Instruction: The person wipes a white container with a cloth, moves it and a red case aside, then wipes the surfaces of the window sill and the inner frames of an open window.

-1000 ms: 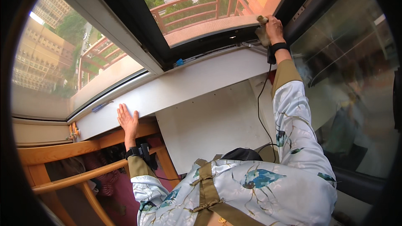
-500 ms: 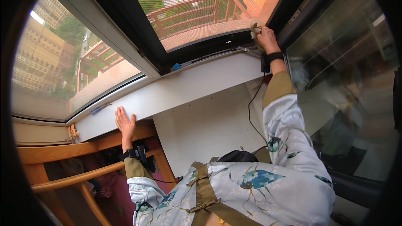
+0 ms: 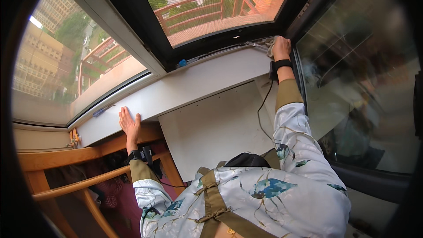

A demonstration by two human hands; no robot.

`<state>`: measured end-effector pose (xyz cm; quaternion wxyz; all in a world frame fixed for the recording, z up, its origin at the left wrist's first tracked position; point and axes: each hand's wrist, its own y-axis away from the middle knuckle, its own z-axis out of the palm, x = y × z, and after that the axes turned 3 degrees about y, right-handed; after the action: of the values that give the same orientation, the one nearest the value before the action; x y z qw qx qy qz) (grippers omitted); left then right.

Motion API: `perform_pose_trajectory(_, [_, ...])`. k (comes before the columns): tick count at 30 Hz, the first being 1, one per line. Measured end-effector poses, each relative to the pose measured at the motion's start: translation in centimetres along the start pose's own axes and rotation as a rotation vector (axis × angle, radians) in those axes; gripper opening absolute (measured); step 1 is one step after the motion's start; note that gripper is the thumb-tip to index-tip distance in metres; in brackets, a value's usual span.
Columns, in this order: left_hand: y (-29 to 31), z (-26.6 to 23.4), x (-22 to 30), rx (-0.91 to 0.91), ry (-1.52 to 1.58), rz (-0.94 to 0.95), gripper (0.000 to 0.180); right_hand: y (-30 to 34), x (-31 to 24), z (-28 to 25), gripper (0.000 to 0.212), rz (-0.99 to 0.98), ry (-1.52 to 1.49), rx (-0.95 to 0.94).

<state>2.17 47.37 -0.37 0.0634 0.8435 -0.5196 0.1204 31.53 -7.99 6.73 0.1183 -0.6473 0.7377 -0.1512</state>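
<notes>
My right hand (image 3: 282, 47) is closed round a greyish cloth (image 3: 269, 46), at the far right corner of the dark window frame (image 3: 211, 45). Part of the cloth sticks out to the left of my fingers, beside a metal window stay (image 3: 256, 45) low in the frame. My left hand (image 3: 129, 123) lies flat with fingers spread on the front edge of the white windowsill (image 3: 189, 82). It holds nothing. Left of it, a blue-handled slim tool (image 3: 103, 110) rests on the sill.
An opened glass window sash (image 3: 352, 83) stands along the right. Below the sill is a white panel (image 3: 211, 123); a wooden bed rail (image 3: 83, 185) is at lower left. A small blue piece (image 3: 182, 62) sits by the frame. A black cable (image 3: 261, 110) hangs from my right wrist.
My right hand has moved down with the cloth, from the frame's lower right part to the corner by the sill. My left hand stays on the sill.
</notes>
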Motion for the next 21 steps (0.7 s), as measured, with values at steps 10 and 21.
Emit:
perform_pose_trajectory(10, [0.1, 0.0, -1.0, 0.002, -0.065, 0.0, 0.068, -0.7, 1.3, -5.5, 0.02, -0.1, -0.28, 0.707])
perform_pose_trajectory(21, [-0.1, 0.3, -0.9, 0.007, -0.042, 0.016, 0.068, 1.5, 0.0, -3.7, 0.015, -0.036, -0.617, 0.453])
